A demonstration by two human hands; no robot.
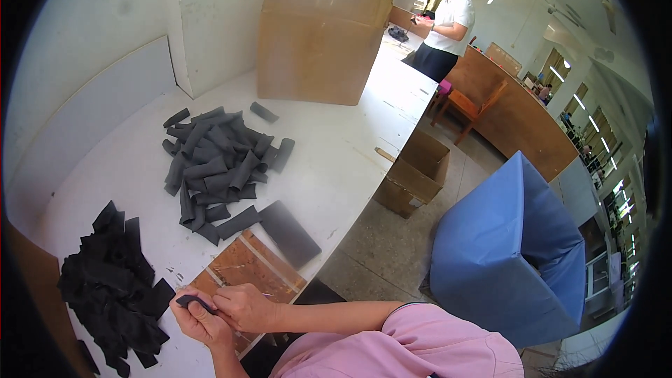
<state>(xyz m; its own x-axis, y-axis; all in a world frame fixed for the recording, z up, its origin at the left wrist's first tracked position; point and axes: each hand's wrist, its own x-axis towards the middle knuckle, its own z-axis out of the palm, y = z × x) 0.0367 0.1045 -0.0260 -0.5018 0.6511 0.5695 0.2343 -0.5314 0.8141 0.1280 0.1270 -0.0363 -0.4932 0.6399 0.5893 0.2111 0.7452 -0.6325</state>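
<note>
Dark piece point(194, 302): one item, small, held between your two hands just above the near edge of the surface point(336, 164), beside the black pile.
Handling: likely light and soft, a cloth-like stock that should bend readily; slipping or breaking seems unlikely (creasing is the likelier fault).
Where to hold: best judged by its edges or ends, thumb flat on top, so that the middle is not crushed.
Left hand point(200, 323): your fingers are closed on the dark piece, thumb laid against it, no visible gap.
Right hand point(245, 308): your fingers are curled in, tips at the right end of the piece; whether they pinch or merely touch, you cannot tell from here.
Black pile point(105, 273): flat, limp-looking pieces, heaped loosely, left of your hands.
Grey rolls point(217, 161): many, tube-like, heaped beyond your hands, apparently springy enough to keep a curve.
Grey sheet point(289, 233): one, rectangular, lying flat at the near side of the rolls.
</note>
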